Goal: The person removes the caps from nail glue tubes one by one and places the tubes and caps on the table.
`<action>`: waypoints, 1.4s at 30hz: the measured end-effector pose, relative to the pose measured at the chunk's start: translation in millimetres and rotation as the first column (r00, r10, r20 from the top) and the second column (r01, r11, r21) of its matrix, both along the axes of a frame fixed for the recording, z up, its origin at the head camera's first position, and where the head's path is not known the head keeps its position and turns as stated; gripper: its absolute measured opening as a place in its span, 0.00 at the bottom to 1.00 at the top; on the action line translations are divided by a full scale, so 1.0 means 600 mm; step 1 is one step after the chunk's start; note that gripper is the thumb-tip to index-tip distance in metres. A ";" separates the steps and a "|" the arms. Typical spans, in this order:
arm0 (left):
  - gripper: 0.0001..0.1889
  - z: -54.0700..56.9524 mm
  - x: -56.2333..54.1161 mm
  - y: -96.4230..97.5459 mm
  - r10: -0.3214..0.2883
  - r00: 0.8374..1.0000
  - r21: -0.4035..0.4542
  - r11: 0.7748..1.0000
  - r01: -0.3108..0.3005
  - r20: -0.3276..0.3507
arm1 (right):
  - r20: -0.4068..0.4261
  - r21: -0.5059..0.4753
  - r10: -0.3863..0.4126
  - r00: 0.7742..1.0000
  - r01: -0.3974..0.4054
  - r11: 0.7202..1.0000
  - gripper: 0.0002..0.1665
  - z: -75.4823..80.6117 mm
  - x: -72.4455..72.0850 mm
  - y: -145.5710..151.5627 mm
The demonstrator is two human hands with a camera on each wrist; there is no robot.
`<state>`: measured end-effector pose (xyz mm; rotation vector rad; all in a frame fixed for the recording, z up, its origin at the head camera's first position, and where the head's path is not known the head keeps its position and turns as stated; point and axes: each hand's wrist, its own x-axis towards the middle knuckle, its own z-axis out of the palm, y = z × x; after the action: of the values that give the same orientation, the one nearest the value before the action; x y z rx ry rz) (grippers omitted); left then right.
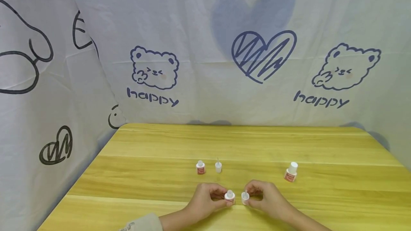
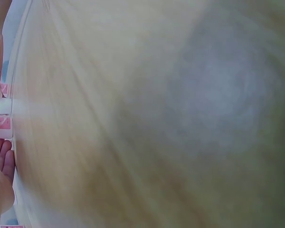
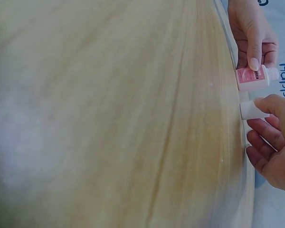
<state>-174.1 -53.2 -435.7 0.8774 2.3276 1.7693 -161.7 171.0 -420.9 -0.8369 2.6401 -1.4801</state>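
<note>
Uncapped bottle and inverted cap, as I viewed them from afar. My left hand (image 1: pixel 205 199) gripped a small bottle (image 1: pixel 229 196) between thumb and fingers; it stood upright on the wooden table (image 1: pixel 144 145), its neck uncovered. My right hand (image 1: pixel 269 199) pinched a white cap (image 1: pixel 245 199) just beside it, open end up, a thin stem rising from within. I judged that good handling here called for a light, low hold on the bottle, its base kept flat, and fingers clear of the stem, since a tilt could have spilled any contents. Beyond, a second bottle (image 1: pixel 200 169), likewise uncapped, stood near a second upturned cap (image 1: pixel 218 168), also with its stem upward. A third bottle (image 1: pixel 290 176), well apart on the right, wore its cap. The bottles' walls hid their contents, so I could not tell how full each was.
</note>
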 end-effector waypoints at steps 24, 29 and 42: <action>0.18 0.017 -0.003 -0.004 0.027 0.998 -0.027 0.999 -0.026 0.065 | -0.123 0.194 -0.014 0.992 0.038 0.980 0.15 0.053 0.001 0.046; 0.18 0.037 -0.009 0.003 0.051 0.998 -0.049 0.998 -0.050 0.025 | -0.285 0.166 -0.098 0.954 0.149 0.975 0.12 0.068 -0.002 0.064; 0.19 0.079 -0.022 0.047 0.059 0.996 -0.068 0.996 -0.064 -0.072 | -0.485 0.086 -0.277 0.829 0.361 0.929 0.14 0.087 -0.012 0.103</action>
<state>-187.3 -25.2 -388.4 0.8800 2.4698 1.6932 -168.7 233.0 -368.8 -0.8554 3.3569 -1.1810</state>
